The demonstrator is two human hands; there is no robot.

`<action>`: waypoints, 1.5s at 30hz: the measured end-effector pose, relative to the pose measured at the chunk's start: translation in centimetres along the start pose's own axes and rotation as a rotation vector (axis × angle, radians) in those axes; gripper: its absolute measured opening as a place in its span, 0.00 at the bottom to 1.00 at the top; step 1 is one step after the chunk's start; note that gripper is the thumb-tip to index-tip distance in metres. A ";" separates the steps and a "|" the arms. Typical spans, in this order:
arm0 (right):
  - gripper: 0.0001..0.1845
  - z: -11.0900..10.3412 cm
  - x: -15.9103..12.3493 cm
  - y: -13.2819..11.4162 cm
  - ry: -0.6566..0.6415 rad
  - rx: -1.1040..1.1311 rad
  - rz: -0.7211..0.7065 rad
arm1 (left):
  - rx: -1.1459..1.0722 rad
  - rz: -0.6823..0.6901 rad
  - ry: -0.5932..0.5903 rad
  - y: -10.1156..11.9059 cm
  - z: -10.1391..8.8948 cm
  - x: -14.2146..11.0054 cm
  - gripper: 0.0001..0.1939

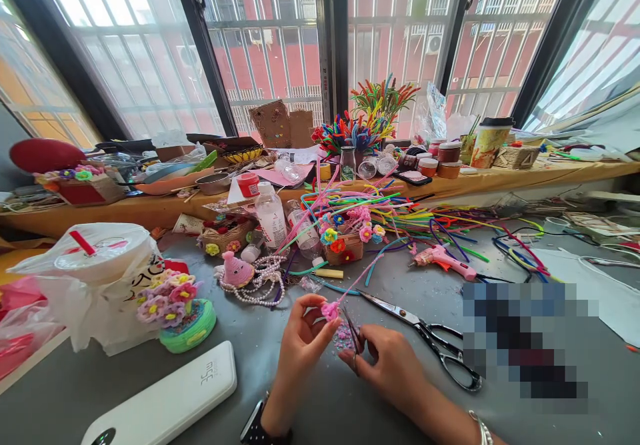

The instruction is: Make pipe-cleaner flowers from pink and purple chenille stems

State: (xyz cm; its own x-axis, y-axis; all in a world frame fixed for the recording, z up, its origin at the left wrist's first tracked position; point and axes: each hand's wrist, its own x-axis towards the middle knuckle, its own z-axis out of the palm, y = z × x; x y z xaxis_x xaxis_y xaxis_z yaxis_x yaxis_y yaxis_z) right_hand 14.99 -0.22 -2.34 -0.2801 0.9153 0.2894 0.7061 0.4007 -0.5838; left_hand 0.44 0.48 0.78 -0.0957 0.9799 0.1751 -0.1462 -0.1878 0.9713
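My left hand (300,338) pinches a small pink pipe-cleaner flower (330,310) between thumb and fingertips. From the flower a long pink stem (361,276) slants up to the right. My right hand (395,362) is closed around a small pair of scissors (353,336), its blades pointing up beside the flower; whether they touch the stem I cannot tell. Below the flower, partly behind the hands, are pink and bluish fuzzy bits (343,336). A larger pair of scissors (420,325) with black handles lies on the grey table, just past my right hand.
A white power bank (165,398) and a green pot of crocheted flowers (186,328) sit on the left, near a bagged drink cup (107,265). Ahead lie beads (263,278), bottles (271,215) and many pipe cleaners (370,208). A pink glue gun (445,258) rests at right.
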 end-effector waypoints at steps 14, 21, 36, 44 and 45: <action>0.23 -0.2 0.5 -0.3 -0.234 0.398 -0.015 | 0.320 0.315 -0.004 -0.5 -0.2 -0.5 0.08; 0.23 -0.3 0.4 -0.3 -0.194 0.383 -0.017 | 0.237 0.265 -0.055 -0.6 -0.2 -0.4 0.08; 0.22 0.6 0.6 0.3 -0.108 0.377 0.006 | 0.112 0.149 -0.104 -0.6 -0.2 -0.1 0.08; 0.23 -0.1 0.3 -0.3 -0.178 0.370 -0.013 | 0.151 0.211 -0.127 -0.8 -0.3 -0.2 0.09; 0.23 -0.1 0.3 -0.3 -0.183 0.372 -0.017 | 0.157 0.216 -0.134 -0.9 -0.3 -0.2 0.09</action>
State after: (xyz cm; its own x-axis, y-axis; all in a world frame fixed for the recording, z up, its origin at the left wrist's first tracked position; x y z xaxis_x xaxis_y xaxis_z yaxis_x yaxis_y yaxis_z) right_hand 14.75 -0.11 -1.96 -0.4245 0.8872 0.1808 0.4267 0.3721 -0.8243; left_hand 0.28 0.43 -0.16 0.0244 0.9204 0.3902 0.0184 -0.3907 0.9203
